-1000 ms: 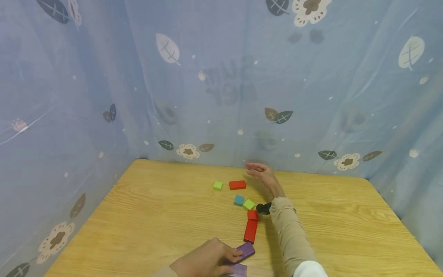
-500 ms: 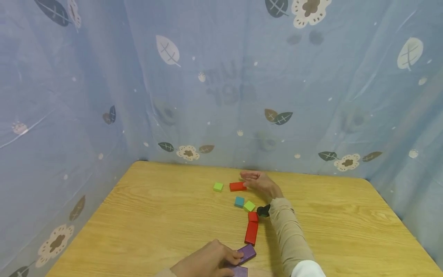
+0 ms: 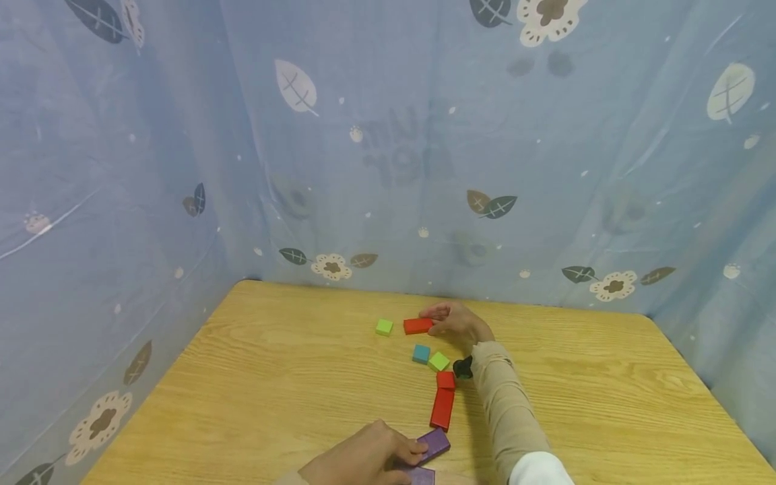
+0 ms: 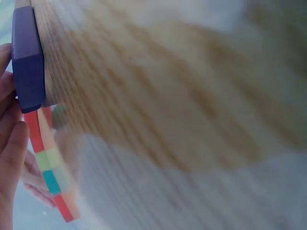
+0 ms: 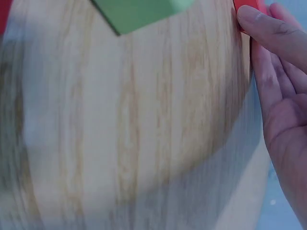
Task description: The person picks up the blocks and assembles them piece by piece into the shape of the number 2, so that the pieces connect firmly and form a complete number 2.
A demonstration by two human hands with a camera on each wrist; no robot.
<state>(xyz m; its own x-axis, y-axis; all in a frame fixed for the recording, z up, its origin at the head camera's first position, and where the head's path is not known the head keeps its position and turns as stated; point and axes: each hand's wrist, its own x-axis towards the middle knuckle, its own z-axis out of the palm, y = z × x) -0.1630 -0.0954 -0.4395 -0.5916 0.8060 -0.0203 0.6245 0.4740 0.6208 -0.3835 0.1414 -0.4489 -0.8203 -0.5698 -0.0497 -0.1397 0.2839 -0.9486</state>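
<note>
Near the front edge in the head view, my left hand [image 3: 366, 455] rests its fingers on two purple blocks, one angled [image 3: 435, 443] and one nearer [image 3: 422, 475]. In the left wrist view, fingers touch the top side of a purple block [image 4: 29, 72], with none seen wrapped round it. Farther back, my right hand [image 3: 459, 322] pinches the right end of a lying red block [image 3: 416, 326]. The right wrist view has the thumb on that red block [image 5: 256, 4] and the other fingers on its far side.
Beyond the purple blocks lie a long red block [image 3: 442, 409], a smaller red block [image 3: 445, 380], a green block [image 3: 439, 362] and a blue block [image 3: 421, 353]. Another green block [image 3: 384, 327] sits left of the held one. A patterned curtain [image 3: 388, 202] hangs behind the wooden table [image 3: 273, 377].
My right hand has come down and nearer from behind the red block, and its thumb and fingers have closed on the block's right end. The left hand stays put.
</note>
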